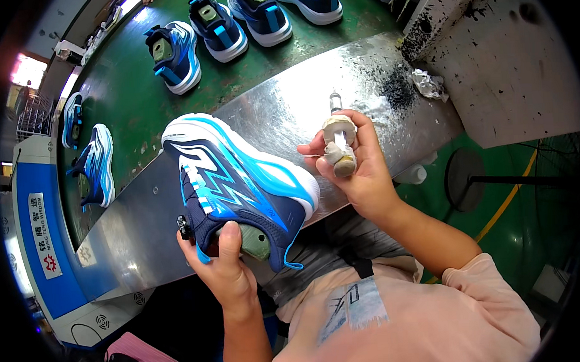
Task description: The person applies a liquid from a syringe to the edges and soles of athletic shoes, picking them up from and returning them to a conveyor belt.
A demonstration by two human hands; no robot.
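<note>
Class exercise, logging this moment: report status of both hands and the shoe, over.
Left hand grips blue shoe at heel opening. Right hand holds small taped tool, clear of shoe. Nothing between them.

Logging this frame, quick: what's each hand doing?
Left hand: closed on the blue sneaker.
Right hand: closed on a small taped tool.

The person wears a pale peach short-sleeved T-shirt with a grey-and-white printed patch on the chest, lower centre of the frame; both forearms are bare.
</note>
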